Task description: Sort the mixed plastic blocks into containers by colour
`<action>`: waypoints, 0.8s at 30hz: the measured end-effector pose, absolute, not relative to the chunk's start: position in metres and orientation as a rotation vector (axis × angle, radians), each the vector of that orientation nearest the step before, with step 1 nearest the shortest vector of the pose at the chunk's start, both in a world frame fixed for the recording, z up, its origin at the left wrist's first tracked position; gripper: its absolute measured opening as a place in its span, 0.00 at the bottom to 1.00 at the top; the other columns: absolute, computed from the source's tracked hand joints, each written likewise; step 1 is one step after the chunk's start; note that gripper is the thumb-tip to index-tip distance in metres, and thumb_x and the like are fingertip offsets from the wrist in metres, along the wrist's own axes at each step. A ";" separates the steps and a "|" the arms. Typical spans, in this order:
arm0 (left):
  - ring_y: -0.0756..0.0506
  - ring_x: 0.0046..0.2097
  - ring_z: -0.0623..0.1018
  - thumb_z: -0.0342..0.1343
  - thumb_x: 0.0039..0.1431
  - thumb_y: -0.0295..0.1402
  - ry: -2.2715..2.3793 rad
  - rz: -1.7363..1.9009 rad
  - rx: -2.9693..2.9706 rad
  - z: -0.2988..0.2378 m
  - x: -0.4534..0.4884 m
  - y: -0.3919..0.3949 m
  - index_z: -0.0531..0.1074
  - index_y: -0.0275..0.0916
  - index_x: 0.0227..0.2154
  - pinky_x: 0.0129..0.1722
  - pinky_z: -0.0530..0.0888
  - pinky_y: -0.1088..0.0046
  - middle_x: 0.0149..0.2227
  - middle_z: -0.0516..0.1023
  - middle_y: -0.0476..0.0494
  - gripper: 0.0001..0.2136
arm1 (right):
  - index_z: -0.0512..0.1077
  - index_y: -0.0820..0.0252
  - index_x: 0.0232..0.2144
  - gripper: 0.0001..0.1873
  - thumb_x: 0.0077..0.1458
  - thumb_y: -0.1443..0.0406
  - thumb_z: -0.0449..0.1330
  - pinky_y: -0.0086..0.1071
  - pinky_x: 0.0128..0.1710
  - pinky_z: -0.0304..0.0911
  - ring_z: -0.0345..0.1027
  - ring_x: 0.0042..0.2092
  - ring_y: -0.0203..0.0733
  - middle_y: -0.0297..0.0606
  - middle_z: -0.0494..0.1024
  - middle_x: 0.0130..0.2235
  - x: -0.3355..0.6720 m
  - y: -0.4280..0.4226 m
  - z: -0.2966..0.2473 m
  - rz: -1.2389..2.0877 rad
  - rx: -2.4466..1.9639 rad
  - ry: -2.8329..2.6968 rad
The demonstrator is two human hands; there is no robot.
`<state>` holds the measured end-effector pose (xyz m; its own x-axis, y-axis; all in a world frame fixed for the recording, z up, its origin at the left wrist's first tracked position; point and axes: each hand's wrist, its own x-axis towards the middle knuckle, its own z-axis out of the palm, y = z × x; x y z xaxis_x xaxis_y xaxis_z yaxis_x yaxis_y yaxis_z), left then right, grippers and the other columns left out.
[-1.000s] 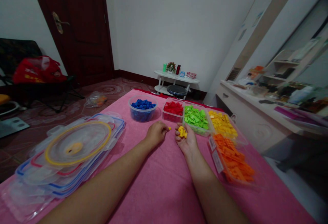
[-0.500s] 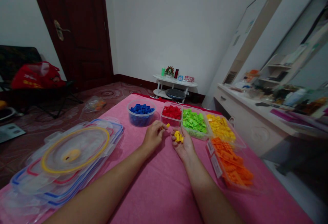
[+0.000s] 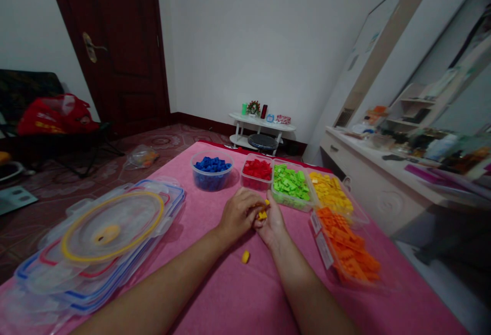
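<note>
Over the pink cloth [image 3: 238, 294] my two hands meet, fingers touching. My left hand [image 3: 238, 215] is curled with its fingertips on small yellow bricks [image 3: 263, 214]. Cupped beneath it, my right hand [image 3: 273, 225] holds those yellow bricks. One loose yellow brick [image 3: 245, 257] lies on the cloth just below the hands, between my forearms.
Clear tubs stand behind the hands: blue bricks [image 3: 211, 170], red bricks [image 3: 257, 172], green bricks [image 3: 291, 185], yellow bricks [image 3: 330, 190], orange bricks [image 3: 347, 248] at right. A stack of clear lids [image 3: 103, 232] lies at left. A dresser [image 3: 383, 181] stands to the right.
My hands have come together and drawn closer to me. The left hand's fingers moved onto the bricks in the right palm. A yellow brick now lies on the cloth.
</note>
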<state>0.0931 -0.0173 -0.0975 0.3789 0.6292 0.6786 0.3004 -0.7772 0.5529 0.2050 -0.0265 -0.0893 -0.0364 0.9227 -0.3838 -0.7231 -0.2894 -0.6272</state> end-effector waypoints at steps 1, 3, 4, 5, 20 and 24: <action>0.46 0.42 0.72 0.53 0.56 0.24 0.797 1.363 2.298 -0.097 0.093 -0.018 0.75 0.40 0.35 0.44 0.68 0.68 0.37 0.78 0.45 0.08 | 0.62 0.62 0.22 0.25 0.61 0.50 0.46 0.17 0.07 0.43 0.58 0.12 0.29 0.33 0.69 0.15 0.205 -0.027 -0.089 1.655 -0.887 -0.302; 0.46 0.43 0.72 0.53 0.57 0.24 0.772 1.376 2.276 -0.098 0.094 -0.018 0.74 0.40 0.37 0.45 0.69 0.68 0.39 0.77 0.44 0.08 | 0.63 0.61 0.22 0.24 0.62 0.51 0.45 0.17 0.07 0.44 0.59 0.12 0.29 0.32 0.69 0.15 0.205 -0.026 -0.090 1.655 -0.876 -0.289; 0.46 0.44 0.72 0.53 0.57 0.24 0.765 1.384 2.260 -0.098 0.095 -0.018 0.74 0.40 0.37 0.46 0.69 0.68 0.40 0.77 0.43 0.09 | 0.63 0.61 0.23 0.24 0.62 0.51 0.45 0.17 0.07 0.44 0.59 0.12 0.29 0.32 0.69 0.15 0.205 -0.026 -0.090 1.658 -0.868 -0.283; 0.46 0.45 0.72 0.52 0.57 0.24 0.762 1.394 2.245 -0.098 0.095 -0.018 0.74 0.40 0.38 0.46 0.70 0.67 0.41 0.76 0.43 0.09 | 0.63 0.61 0.23 0.24 0.62 0.51 0.45 0.17 0.07 0.44 0.59 0.12 0.29 0.32 0.69 0.15 0.205 -0.026 -0.090 1.659 -0.864 -0.275; 0.46 0.50 0.72 0.52 0.55 0.23 0.783 1.431 2.218 -0.097 0.093 -0.017 0.74 0.39 0.42 0.50 0.70 0.68 0.47 0.72 0.41 0.13 | 0.65 0.63 0.26 0.22 0.62 0.53 0.44 0.17 0.09 0.45 0.60 0.14 0.29 0.37 0.73 0.19 0.211 -0.027 -0.088 1.729 -0.756 -0.180; 0.47 0.46 0.73 0.53 0.57 0.27 0.832 1.372 2.281 -0.078 0.083 -0.013 0.75 0.39 0.39 0.47 0.69 0.71 0.43 0.75 0.42 0.09 | 0.66 0.63 0.27 0.24 0.62 0.52 0.42 0.17 0.10 0.46 0.59 0.15 0.28 0.36 0.71 0.20 0.224 -0.023 -0.093 1.732 -0.695 -0.251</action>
<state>0.0827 -0.0127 -0.0775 0.3582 0.6428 0.6771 0.3026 -0.7660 0.5672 0.2240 -0.0233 -0.0926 -0.1291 0.9397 -0.3167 -0.8109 -0.2838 -0.5117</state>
